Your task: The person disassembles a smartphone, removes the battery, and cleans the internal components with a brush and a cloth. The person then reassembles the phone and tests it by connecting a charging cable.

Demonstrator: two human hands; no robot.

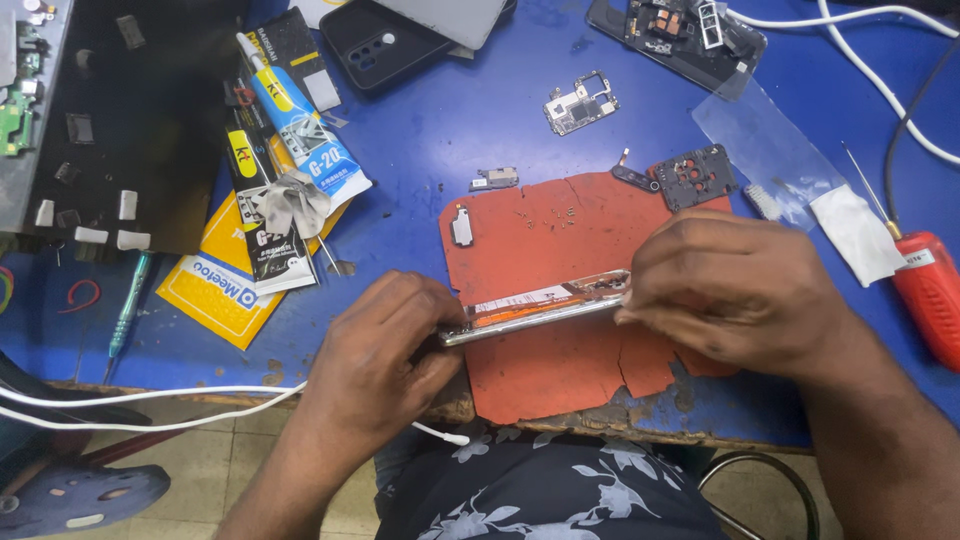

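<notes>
silver-edged opened phone (535, 312) tilted on edge, orange inside | left hand (385, 355) grips one end | right hand (735, 290) the other

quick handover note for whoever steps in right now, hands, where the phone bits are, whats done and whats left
Left hand: grips the near-left end of the opened phone, held edge-up over the red work mat.
Right hand: fingertips pinch the phone's other end.
Parts: loose screws and a small metal bracket lie on the mat; black cover plate at its far-right corner; circuit board on the blue table; glue tubes to the left; red-handled tool on the right.
Done: phone opened, internal parts out.
Left: those parts are not yet back in.
</notes>
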